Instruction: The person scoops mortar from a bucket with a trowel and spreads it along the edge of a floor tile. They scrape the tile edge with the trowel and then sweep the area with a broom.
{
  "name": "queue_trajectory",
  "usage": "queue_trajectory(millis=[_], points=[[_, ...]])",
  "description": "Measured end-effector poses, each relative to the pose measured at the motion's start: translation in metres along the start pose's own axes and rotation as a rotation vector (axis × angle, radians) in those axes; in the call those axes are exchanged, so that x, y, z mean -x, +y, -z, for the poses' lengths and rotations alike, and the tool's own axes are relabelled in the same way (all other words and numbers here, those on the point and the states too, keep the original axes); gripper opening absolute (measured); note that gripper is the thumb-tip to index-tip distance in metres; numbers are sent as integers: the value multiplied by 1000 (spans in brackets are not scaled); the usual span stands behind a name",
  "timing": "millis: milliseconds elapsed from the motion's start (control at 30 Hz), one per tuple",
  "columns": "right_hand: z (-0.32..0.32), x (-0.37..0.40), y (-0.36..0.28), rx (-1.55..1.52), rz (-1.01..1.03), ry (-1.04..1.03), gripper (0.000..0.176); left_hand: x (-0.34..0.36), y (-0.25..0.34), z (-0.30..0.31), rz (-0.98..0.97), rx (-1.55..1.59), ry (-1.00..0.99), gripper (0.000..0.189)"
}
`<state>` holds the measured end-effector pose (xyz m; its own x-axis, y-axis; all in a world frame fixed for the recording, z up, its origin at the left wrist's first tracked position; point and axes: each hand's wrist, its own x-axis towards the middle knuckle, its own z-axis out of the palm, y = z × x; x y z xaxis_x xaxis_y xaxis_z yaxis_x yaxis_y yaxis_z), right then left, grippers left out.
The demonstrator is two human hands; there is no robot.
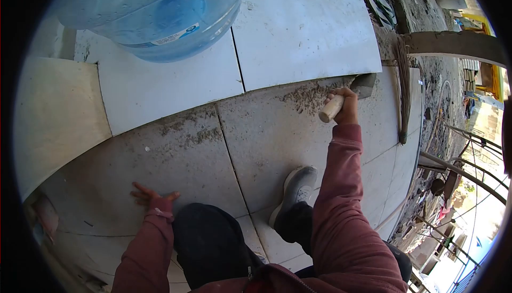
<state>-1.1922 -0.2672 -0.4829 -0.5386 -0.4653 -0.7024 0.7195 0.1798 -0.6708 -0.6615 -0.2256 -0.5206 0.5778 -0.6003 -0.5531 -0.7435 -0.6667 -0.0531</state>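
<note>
A trowel with a pale wooden handle (332,109) is in my right hand (345,106), its fingers wrapped round the handle. The grey metal blade (364,86) lies beside the edge of the raised white tiles (304,31). Dark crumbs of dirt (306,97) are strewn along that edge, on the dusty floor tiles (277,127). On the left, my left hand (153,194) has its fingers spread over the floor tiles beside my knee and holds nothing.
A large clear blue water bottle (176,15) stands on the raised tiles. A bundle broom (403,95) lies to the right of the trowel. Sandals (381,6) sit at the upper right, near a curved grey beam (453,46). My shoe (300,186) rests on the floor.
</note>
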Motion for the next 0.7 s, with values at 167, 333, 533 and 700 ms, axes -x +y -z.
queue_trajectory(millis=[167,333,533,700], points=[[-98,96,151,-134,-62,-98,14,-7,0,-3,58,-49,-10,138],[-108,182,225,19,-284,-266,23,-11,4,-5,95,-87,28,141],[-68,193,139,166,51,-83,11,9,14,19,119,-66,-54,142],[-18,190,23,1379,240,-267,30,17,16,32,115,-109,-110,139]])
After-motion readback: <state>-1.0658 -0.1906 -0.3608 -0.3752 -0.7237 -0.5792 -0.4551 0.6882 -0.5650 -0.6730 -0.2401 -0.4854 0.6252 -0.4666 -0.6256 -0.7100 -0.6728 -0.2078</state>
